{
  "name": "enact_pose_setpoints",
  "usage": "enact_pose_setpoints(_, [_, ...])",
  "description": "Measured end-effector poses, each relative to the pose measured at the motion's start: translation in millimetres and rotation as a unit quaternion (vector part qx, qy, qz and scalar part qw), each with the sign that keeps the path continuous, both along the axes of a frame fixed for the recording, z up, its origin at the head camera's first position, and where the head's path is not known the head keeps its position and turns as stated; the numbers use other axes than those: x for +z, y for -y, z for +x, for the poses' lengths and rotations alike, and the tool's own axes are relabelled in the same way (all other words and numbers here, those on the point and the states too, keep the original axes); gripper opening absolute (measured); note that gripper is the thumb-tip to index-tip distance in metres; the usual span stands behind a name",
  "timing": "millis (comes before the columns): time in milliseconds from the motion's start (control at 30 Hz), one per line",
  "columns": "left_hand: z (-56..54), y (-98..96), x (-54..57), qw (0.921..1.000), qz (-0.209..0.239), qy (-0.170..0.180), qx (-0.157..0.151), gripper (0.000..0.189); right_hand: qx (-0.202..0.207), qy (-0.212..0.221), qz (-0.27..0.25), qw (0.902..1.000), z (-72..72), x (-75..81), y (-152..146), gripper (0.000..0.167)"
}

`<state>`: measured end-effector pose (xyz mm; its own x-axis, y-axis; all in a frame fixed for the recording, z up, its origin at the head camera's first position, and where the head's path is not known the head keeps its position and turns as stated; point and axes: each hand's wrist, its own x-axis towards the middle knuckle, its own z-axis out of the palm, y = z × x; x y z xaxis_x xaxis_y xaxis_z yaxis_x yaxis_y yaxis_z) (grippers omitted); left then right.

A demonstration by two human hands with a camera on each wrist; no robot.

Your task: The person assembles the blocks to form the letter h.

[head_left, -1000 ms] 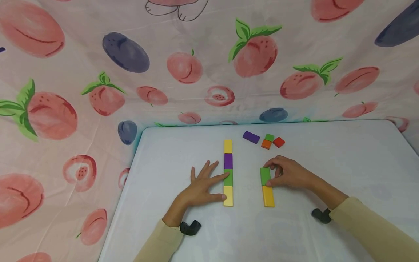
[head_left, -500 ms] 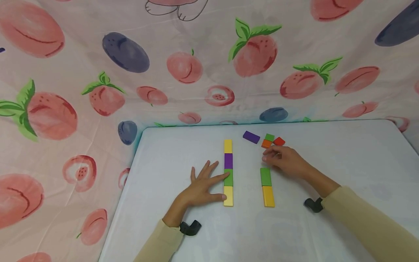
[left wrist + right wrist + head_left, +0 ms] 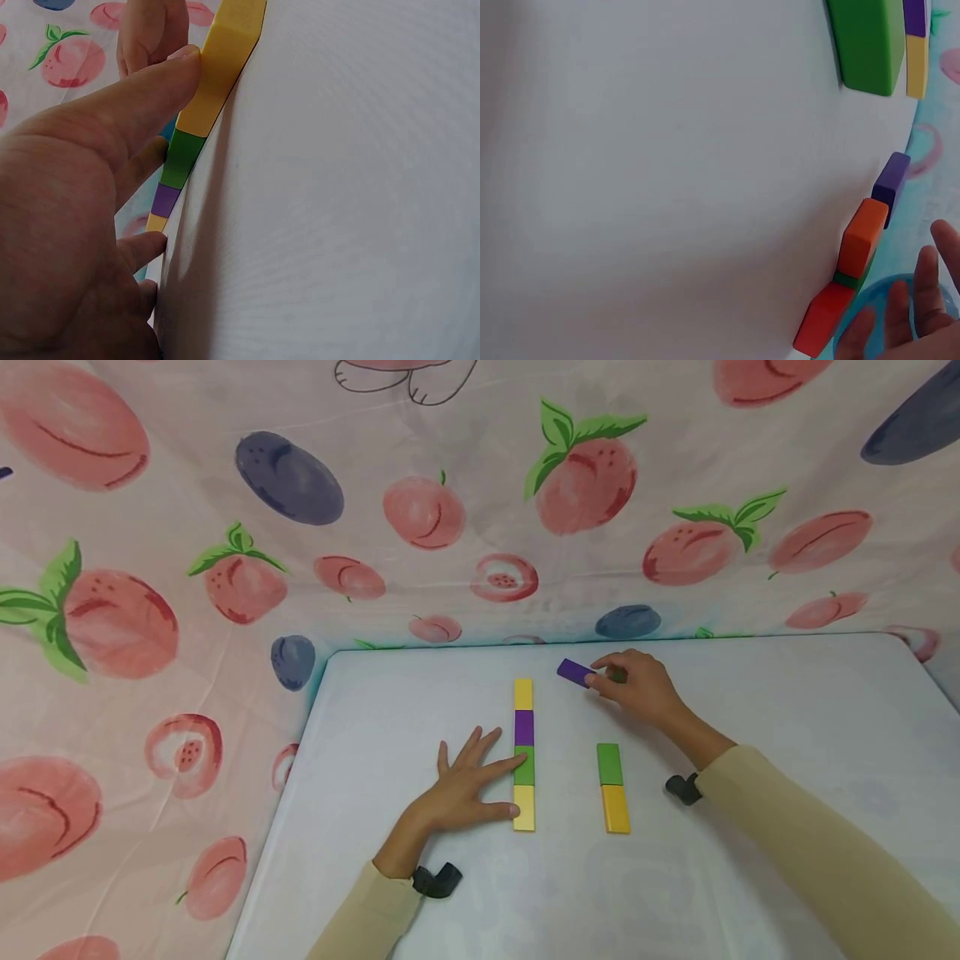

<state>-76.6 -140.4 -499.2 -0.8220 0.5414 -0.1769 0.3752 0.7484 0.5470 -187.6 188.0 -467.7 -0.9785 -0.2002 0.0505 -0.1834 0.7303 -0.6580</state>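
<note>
My left hand (image 3: 453, 797) has its fingers spread, its index fingertip on a green block (image 3: 525, 772) and its thumb on a pale yellow block (image 3: 524, 820). These lie in one straight row with a purple block (image 3: 523, 728) and a yellow block (image 3: 523, 694). At the back my right hand (image 3: 637, 689) reaches over the loose blocks, thumb and index finger apart at the right end of another purple block (image 3: 573, 672). Its fingers look loosely extended in the right wrist view, beside an orange block (image 3: 862, 236), a red block (image 3: 823, 319) and a small green block (image 3: 847, 280).
Right of the long row lies a shorter one, a green block (image 3: 609, 764) end to end with a deep yellow block (image 3: 617, 810). The white table (image 3: 375, 710) meets a fruit-print cloth (image 3: 420, 577) at its back and left edges.
My right hand has left the green block of the shorter row and moved away from me to the loose blocks, now covering most of them. My left hand has stayed in place.
</note>
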Motion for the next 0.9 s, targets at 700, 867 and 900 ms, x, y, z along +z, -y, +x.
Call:
enact_pose_setpoints(700, [-0.7,0.2,-0.9,1.0000,-0.005,0.004,-0.001,0.075,-0.062,0.101,0.116,0.9862,-28.7,-12.9,14.4,0.051])
enact_pose_setpoints(867, [-0.6,0.8,-0.3,1.0000,-0.001,0.003,-0.002,0.075,-0.068,0.111,0.118,0.9845,-30.9,-16.0,13.8,0.050])
enact_pose_setpoints(900, [-0.5,1.1,-0.3,1.0000,0.000,0.003,-0.002,0.074,-0.068,0.111,0.118,0.9844,-31.2,-16.4,13.9,0.050])
